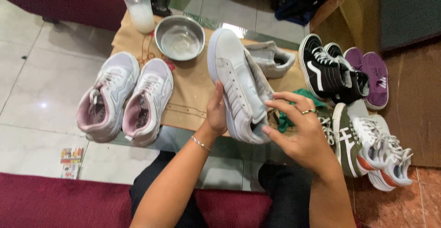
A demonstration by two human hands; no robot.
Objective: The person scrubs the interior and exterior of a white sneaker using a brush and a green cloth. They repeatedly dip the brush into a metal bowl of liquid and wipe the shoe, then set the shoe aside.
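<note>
Both hands (257,122) around white sneaker (239,85), over tan cloth (193,94)

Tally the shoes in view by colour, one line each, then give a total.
White, held in both hands: 1
White, lying behind it: 1
White with pink lining: 2
Black with white stripe: 2
Purple: 1, perhaps a second hidden behind
Olive with white stripe: 1
White with orange accents: 2
Total: 10
</note>
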